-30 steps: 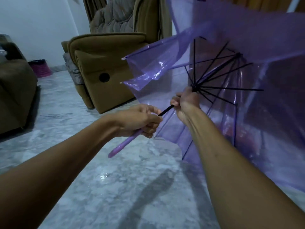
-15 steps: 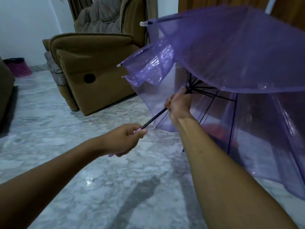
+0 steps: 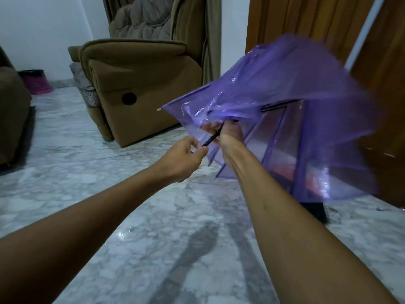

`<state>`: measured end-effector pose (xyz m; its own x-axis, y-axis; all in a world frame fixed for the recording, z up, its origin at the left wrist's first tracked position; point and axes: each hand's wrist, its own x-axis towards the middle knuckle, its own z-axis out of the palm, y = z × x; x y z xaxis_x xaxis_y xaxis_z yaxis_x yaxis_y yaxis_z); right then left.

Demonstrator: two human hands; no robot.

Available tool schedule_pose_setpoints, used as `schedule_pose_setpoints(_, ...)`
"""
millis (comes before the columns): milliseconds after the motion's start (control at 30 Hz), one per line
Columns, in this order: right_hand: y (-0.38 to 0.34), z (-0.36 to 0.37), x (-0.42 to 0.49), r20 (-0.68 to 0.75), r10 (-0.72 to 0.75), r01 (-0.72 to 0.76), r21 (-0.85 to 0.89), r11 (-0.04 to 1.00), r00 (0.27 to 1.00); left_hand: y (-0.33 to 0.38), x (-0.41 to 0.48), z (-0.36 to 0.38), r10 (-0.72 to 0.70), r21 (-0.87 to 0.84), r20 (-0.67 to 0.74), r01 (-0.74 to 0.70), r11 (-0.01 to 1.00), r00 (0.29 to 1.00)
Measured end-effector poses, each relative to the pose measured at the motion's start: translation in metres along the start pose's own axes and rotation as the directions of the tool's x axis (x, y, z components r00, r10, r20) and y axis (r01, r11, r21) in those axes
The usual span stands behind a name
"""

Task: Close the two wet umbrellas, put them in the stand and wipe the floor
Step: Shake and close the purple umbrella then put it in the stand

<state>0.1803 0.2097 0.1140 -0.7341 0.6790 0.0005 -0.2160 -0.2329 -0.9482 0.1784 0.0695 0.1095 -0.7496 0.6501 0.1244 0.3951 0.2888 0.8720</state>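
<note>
Right, umbrella: a translucent purple plastic-canopied umbrella (image 3: 274, 88) with thin black ribs, held up in front of the person at about chest level, canopy half collapsed and motion-blurred at its far edge, tilted away toward the brown wooden door (image 3: 385, 84).
Left hand: the left hand (image 3: 183, 157) is curled closed around the lower end of the umbrella; the handle itself is hidden inside the fist.
Right hand: the right hand (image 3: 229, 133) is wrapped around the slim black metal shaft (image 3: 212, 138) just under the canopy, fingers tucked beneath the plastic, likely on the sliding runner, though the runner itself is covered.
Weight: looks light; one fist at each end carries it with no visible strain.
Stiffness: shaft rigid, ribs thin and springy, canopy film soft and floppy, folding over the right hand.
Slip: wet film and a wet shaft will probably be slick, so a full wrap beats a fingertip pinch.
Fragility: those fine ribs could bend if the canopy is squeezed sideways; the film could crease or catch on a rib tip.
Where to hold: handle in one fist, runner in the other, pulling along the shaft, never by the film.
Floor: the grey-white marble floor (image 3: 153, 249) shows a small shiny patch of water (image 3: 122, 234) between the forearms.
Surroundings: an olive-brown upholstered armchair (image 3: 140, 84) stands well apart, behind the left hand.
Stand: no umbrella stand can be made out for certain.
Progress: first umbrella partway shut, by the look of it; stowing and wiping not yet done.
</note>
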Motion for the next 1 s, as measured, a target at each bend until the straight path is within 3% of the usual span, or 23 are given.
schedule_pose_setpoints(67,0.005,0.007,-0.005,0.057,0.008,-0.008,0.008,1.0,0.998,0.0,-0.001,-0.002,-0.029,-0.097,0.006,0.03,0.995,1.0)
schedule_pose_setpoints(267,0.014,0.011,-0.015,0.155,0.036,-0.028,-0.053,0.998,0.987,-0.002,-0.007,-0.004,-0.059,-0.103,-0.015,0.057,0.993,0.998)
schedule_pose_setpoints(500,0.024,0.015,-0.022,0.089,0.101,-0.089,-0.135,0.987,0.991,0.007,-0.016,0.003,-0.077,-0.095,-0.059,0.071,0.993,0.995)
schedule_pose_setpoints(800,0.027,0.015,-0.035,0.029,0.07,-0.063,-0.199,0.978,0.997,-0.002,-0.01,-0.002,-0.068,-0.092,0.018,0.069,0.993,0.998)
schedule_pose_setpoints(1000,0.028,0.023,-0.03,0.012,0.079,-0.077,-0.14,0.987,0.997,0.004,-0.011,-0.001,0.079,0.066,-0.064,-0.075,0.995,0.995)
